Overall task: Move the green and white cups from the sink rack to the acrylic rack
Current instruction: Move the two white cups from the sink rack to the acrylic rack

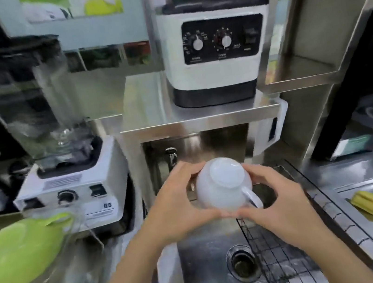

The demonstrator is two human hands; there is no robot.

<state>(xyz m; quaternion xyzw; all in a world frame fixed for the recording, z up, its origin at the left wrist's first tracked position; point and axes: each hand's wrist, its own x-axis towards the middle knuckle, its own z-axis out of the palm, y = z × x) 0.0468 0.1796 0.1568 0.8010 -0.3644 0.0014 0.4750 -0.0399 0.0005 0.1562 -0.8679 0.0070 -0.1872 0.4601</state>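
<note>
Sink (199, 261) below, both hands' grip hides white cup (221, 184) rim.

White cup (223, 188) btwn both hands, inverted

White cup (222, 187), green cups (20, 253)

Two bare forearms in view, no sleeves visible. Left hand (174, 207) and right hand (280, 202): no gloves, rings, watch or wristband.
</note>
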